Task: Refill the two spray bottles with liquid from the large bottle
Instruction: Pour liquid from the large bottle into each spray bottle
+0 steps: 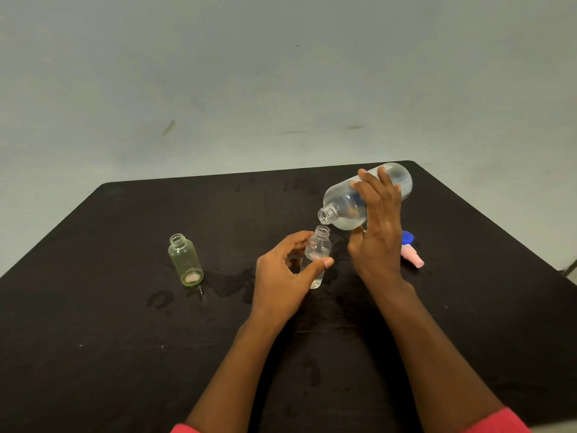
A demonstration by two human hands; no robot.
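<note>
Red sleeve cuffs (499,421), cut off by the bottom edge, are all I get of the person's clothing on my remote feed; two bare forearms reach from them over a black tabletop (125,339). At centre, the left hand (284,276) curls thumb and fingers round a small clear plastic spray bottle (318,245), which stands upright and uncapped on the table with its lower half largely hidden by the thumb. Over it, the right hand (377,226) grips a large clear plastic bottle (346,207) tilted neck-down, its open mouth just above the small bottle's. Clear liquid pools along the large bottle's lower side, but I cannot make out a stream between the two mouths. Well to the left a second small bottle, green-tinted and uncapped (185,260), stands alone. Behind the right hand, partly hidden, lie a pink spray head (412,254) and a blue cap (407,237). Faint wet patches (231,282) show on the dark surface between the small bottles. Beyond the table is a pale grey wall (281,73).
</note>
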